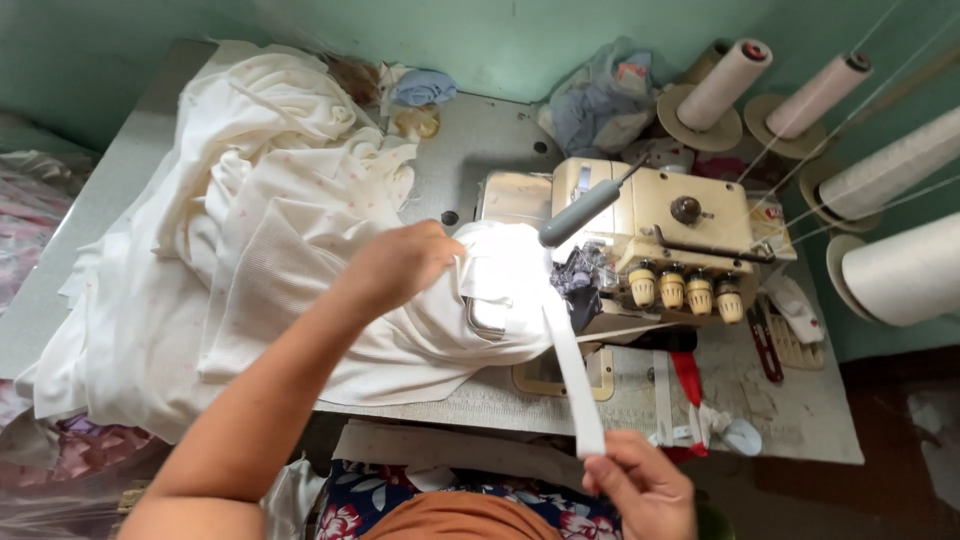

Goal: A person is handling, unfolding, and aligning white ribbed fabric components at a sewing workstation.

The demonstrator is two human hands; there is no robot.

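Far left edge I saw patterned pink fabric (25, 215) lying off the table (110, 190). On the table's left half sat a big heap of cream cloth (250, 200), crumpled, spilling over the near edge. At the far side behind it were a small blue rag (422, 88) and a yellowish lump I couldn't identify.

My left hand (400, 265) lay on the cloth approx mid-table, arm reaching in from near left. Fingers were curled down w/ tips pressed into the white fabric just left of the machine; whether they pinched a fold or only pressed on it I couldn't tell.

From that spot a white strip (575, 375), flat like elastic or tape, ran from under the machine's needle area towards me, down and to the right. My right hand (640, 485) held its near end below the table's near edge, thumb and forefinger clamped on the strip, other fingers loosely bent.

Right of centre stood the beige overlock machine (650, 225) w/ four tension knobs (685, 290) in a row on its front and a grey lever (585, 212) angling up-right. A red strap (687, 378) hung near its base. Behind the machine lay a blue-grey bundle (600, 100).

Far right were four thread cones (725, 85), cream and white, w/ threads running off towards the upper right. Small red-handled snips (766, 350) lay on the table just right of the machine.
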